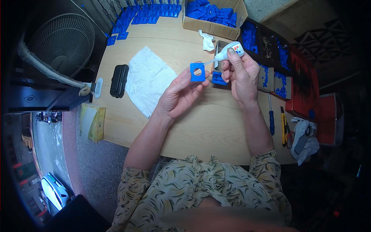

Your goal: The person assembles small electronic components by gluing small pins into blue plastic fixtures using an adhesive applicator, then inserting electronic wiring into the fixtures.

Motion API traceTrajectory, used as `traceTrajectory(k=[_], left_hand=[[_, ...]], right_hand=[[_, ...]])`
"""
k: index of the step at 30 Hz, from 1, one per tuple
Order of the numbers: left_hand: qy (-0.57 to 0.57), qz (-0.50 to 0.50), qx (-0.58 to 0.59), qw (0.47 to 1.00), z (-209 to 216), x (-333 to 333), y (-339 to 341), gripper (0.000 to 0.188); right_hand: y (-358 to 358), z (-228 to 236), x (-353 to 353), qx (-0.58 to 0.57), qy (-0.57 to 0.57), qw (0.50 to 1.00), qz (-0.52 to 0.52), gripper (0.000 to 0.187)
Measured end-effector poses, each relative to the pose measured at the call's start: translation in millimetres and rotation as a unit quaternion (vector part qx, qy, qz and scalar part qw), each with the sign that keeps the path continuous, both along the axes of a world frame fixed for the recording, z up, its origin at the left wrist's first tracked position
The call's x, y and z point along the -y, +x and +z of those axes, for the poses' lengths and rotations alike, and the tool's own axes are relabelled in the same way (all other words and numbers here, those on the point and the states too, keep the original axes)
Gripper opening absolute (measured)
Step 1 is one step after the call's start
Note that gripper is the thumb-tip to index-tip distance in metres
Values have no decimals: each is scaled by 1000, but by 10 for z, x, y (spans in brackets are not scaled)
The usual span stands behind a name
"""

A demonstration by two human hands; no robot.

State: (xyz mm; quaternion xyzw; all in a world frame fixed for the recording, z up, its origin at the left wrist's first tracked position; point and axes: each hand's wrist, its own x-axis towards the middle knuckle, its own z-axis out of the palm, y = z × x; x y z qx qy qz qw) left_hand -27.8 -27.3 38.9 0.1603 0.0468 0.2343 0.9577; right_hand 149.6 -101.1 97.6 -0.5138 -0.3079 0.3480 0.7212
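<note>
My left hand grips a small blue plastic part with a round hole, raised above the table. My right hand is closed round a small white squeeze bottle, tilted so its thin nozzle points left and down. The nozzle tip is at the upper edge of the blue part; whether the two touch I cannot tell. Just behind and between my hands sits an open small box, with another blue part at its near end.
Rows of blue parts line the back left. A cardboard box of blue pieces stands behind, parts trays at right. A white cloth and black case lie left; a screwdriver and yellow cutter lie right.
</note>
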Motion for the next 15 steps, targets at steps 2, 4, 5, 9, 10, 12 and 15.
traceTrajectory(k=[2, 4, 5, 9, 10, 12, 15], left_hand=[[-17, -4, 13, 1000, -13, -5, -2, 50], [-34, -7, 25, 999, -22, -7, -5, 48], [-39, -6, 25, 999, -26, -8, -7, 47], [-45, 1, 27, 999, -41, -12, -1, 44], [-46, 2, 27, 999, -37, -10, 1, 44], [-51, 5, 15, 999, -14, -3, 6, 43], [-67, 2, 12, 998, -10, 6, 8, 55]], right_hand=[[20, -16, -1, -33, 3, 999, 6, 30], [13, 1, 3, -37, 5, 999, 7, 31], [8, 12, 4, -41, 7, 999, 9, 31], [-22, 43, 20, -61, 8, 998, 18, 31], [-34, 57, 31, -60, 6, 998, 21, 30], [-43, 70, 35, -60, 5, 998, 26, 30], [-30, 70, 41, -68, 8, 997, 29, 29]])
